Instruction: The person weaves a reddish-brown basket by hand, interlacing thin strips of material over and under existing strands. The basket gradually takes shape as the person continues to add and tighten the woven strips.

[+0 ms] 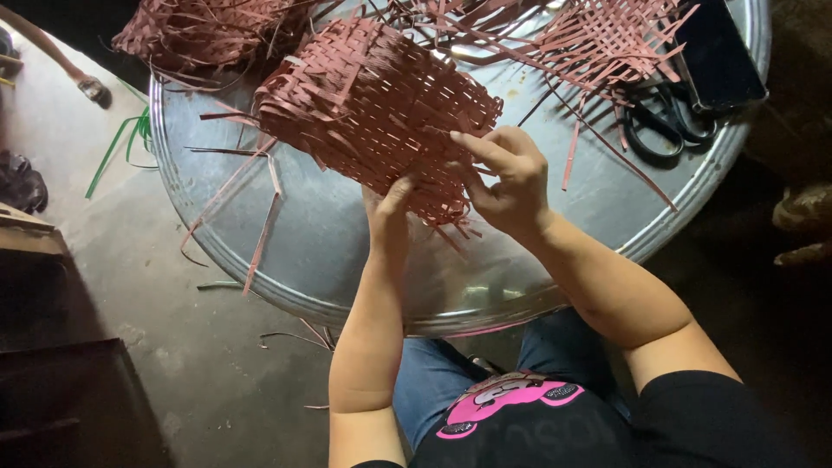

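Note:
A half-woven basket of reddish-brown strips (373, 104) lies on its side on a round metal tray (329, 251). My left hand (392, 204) reaches into its near open end, fingers hidden among the strips. My right hand (507, 178) pinches the loose strip ends at the basket's near right edge, forefinger stretched out along the weave.
More woven pieces lie at the back left (195, 30) and back right (607, 35). Black scissors (663, 121) and a dark phone (715, 52) rest on the tray's right side. Loose strips (260, 225) trail over the left rim. Green strips (121, 143) lie on the concrete floor.

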